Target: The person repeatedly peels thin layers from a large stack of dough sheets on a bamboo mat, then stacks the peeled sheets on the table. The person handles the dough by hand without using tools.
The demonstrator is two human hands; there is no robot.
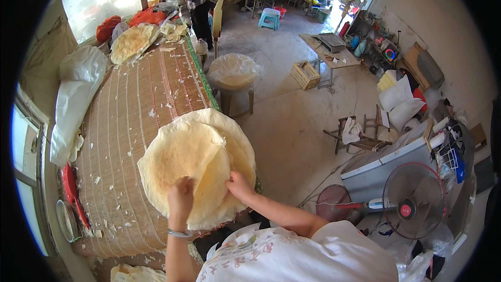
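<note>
Large round pale flatbreads (182,146) lie overlapping in a pile on a slatted straw mat (122,125), near its right edge. My left hand (181,194), with a bangle on its wrist, is closed at the lower part of the top flatbread; its fingertips are partly hidden. My right hand (240,186) pinches a flatbread at the right of the pile, where a folded edge stands up between the layers. Crumbs and broken flakes are scattered over the mat.
More flatbreads (134,43) lie at the mat's far end beside red plastic bags (146,16). A clear plastic sheet (78,94) and a red brush-like tool (70,188) line the left side. At right stands a floor fan (412,203). Beyond the mat, a person (198,8) stands.
</note>
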